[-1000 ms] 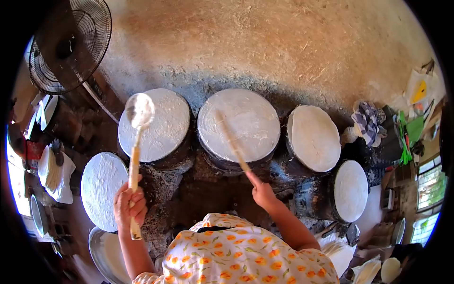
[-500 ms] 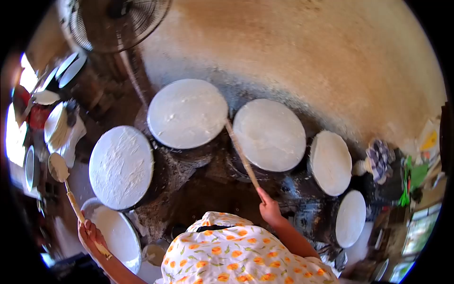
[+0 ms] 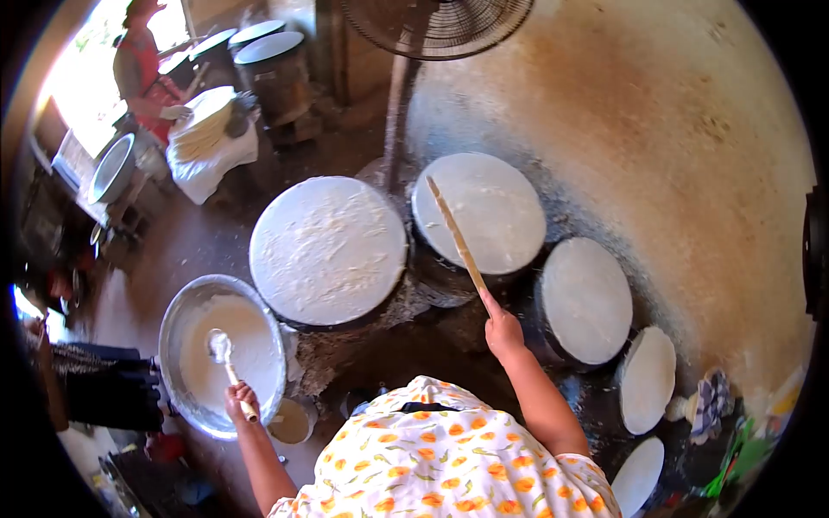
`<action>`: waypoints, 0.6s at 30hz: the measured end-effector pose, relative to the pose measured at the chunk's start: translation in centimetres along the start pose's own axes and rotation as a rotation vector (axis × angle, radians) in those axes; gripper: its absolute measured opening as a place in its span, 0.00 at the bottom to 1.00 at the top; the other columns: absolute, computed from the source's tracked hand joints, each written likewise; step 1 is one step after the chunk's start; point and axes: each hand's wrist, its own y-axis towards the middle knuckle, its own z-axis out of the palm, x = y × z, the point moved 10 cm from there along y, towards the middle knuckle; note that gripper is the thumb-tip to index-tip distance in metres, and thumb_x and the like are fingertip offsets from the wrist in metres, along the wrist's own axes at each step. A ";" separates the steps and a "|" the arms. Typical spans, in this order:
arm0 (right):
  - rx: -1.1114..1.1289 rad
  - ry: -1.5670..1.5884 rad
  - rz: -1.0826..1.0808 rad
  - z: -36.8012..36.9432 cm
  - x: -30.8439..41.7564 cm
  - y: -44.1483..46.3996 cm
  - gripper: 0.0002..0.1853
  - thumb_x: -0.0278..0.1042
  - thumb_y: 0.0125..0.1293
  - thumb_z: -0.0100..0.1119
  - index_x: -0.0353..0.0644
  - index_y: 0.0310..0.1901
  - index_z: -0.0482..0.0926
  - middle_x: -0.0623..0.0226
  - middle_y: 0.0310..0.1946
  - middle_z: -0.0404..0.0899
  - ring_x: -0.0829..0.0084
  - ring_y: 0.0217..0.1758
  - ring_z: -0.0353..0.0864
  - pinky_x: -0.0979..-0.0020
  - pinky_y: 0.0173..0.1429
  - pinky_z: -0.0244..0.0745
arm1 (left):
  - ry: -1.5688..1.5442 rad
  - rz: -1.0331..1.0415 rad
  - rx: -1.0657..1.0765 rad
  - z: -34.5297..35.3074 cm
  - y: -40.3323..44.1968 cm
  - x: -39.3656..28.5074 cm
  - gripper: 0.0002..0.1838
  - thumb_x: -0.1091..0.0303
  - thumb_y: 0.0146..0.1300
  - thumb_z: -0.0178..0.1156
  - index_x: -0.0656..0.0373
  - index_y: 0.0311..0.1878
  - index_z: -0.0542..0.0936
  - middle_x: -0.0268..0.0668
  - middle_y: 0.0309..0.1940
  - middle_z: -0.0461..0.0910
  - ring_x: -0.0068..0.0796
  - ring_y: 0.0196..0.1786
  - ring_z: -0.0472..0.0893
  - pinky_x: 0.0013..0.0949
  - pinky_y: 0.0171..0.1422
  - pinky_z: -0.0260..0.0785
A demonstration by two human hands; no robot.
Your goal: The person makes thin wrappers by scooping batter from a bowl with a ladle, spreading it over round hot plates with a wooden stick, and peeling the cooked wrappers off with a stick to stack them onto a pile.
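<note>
My left hand (image 3: 242,403) is closed around the handle of a ladle (image 3: 221,349). The bowl of the ladle is in the white batter (image 3: 200,371) of a large metal basin (image 3: 173,406). My right hand (image 3: 503,335) grips a long, flat wooden stick (image 3: 458,237). Its far end lies over a round, white-topped griddle (image 3: 509,181); whether it touches is unclear. Between the basin and that griddle is a larger round griddle (image 3: 328,250), its white surface streaked and lumpy.
More white-topped griddles (image 3: 585,300) curve round to my right, below a stained wall (image 3: 639,112). A fan (image 3: 440,26) stands ahead. At the back left, a person in red (image 3: 142,78) is beside a stack of pale flat sheets (image 3: 203,116). A small bucket (image 3: 294,421) sits near the basin.
My view has turned left. The ladle has gone from out at the left down into the basin. The wooden stick has swung from between two griddles to over one of them.
</note>
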 end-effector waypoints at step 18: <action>-0.057 0.253 -0.105 -0.1 2.1 -12.6 0.36 0.16 0.53 0.47 0.56 0.65 0.66 0.50 0.47 0.78 0.48 0.43 0.79 0.54 0.45 0.75 | 0.174 -0.194 -0.506 -12.9 3.1 2.9 0.08 0.65 0.63 0.45 0.59 0.33 0.66 0.33 0.17 0.69 0.23 0.14 0.69 0.22 0.14 0.68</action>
